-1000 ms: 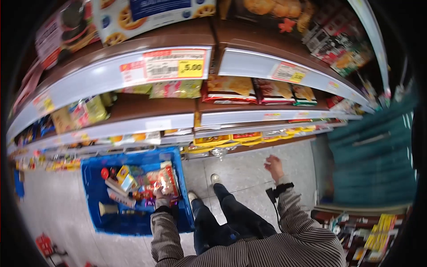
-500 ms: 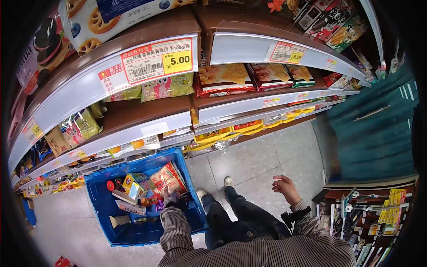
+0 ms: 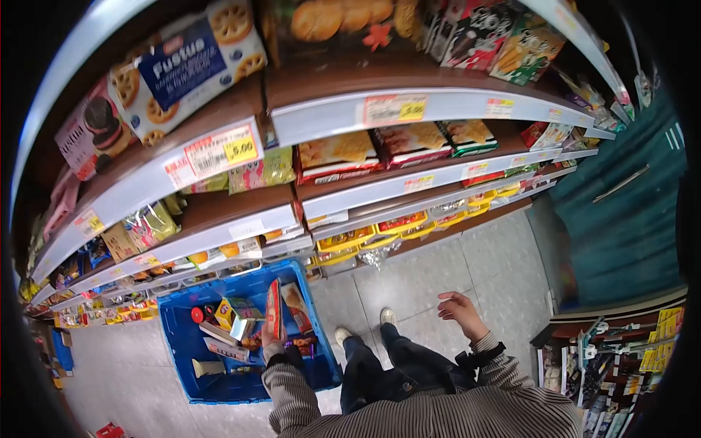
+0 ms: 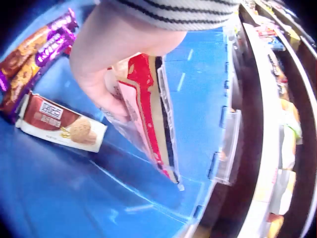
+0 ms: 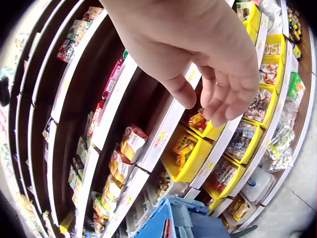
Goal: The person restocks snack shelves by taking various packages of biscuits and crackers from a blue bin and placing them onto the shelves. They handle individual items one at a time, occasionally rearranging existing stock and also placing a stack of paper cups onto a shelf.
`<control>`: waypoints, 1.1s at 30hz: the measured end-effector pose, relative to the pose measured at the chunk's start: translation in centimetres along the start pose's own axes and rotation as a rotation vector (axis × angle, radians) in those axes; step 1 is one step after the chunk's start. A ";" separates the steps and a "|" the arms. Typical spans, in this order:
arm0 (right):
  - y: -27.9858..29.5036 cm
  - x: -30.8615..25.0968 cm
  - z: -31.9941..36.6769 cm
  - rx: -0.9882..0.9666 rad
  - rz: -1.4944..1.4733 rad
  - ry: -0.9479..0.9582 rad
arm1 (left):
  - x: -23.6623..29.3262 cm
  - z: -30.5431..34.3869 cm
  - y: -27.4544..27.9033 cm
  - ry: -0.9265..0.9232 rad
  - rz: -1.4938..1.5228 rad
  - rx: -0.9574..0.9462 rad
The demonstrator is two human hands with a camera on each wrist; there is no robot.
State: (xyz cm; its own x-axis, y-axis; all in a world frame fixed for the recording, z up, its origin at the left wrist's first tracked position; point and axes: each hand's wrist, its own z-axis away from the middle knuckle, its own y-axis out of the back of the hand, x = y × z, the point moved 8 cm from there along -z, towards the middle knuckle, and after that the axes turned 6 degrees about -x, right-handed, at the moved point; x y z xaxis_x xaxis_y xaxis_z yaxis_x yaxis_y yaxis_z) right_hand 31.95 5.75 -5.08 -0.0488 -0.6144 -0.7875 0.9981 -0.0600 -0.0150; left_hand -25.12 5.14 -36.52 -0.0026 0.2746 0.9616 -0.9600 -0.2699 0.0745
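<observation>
Fingers of my left hand (image 4: 104, 64) curl round a red snack packet (image 4: 148, 124), gripping it on edge inside the blue crate (image 3: 174, 349) on the floor, its lower corner close to the crate's wall. Just beside it a brown biscuit packet (image 4: 59, 128) lies flat on the crate's bottom. My right hand (image 3: 460, 314) hangs over the floor tiles, fingers loosely bent and holding nothing, facing shelves of yellow trays (image 5: 190, 156).
</observation>
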 end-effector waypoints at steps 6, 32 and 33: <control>-1.6 -3.8 -0.8 -0.182 0.006 0.119 | 14.3 9.5 -1.8 -0.026 0.642 0.082; 9.7 -13.8 9.1 -0.416 0.231 0.617 | 43.0 21.5 -44.2 0.017 0.648 -0.810; 9.9 -13.6 9.3 -0.429 0.164 0.566 | 43.3 21.6 -44.4 0.014 0.581 -0.792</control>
State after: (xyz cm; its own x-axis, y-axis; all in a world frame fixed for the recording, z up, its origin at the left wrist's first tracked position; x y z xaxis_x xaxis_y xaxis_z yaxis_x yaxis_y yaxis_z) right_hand 42.14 6.18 11.21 0.0134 -0.0809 -0.9966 0.9235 0.3831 -0.0186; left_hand 23.43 9.07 7.49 -0.5323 0.3068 0.7890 -0.7184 0.3293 -0.6127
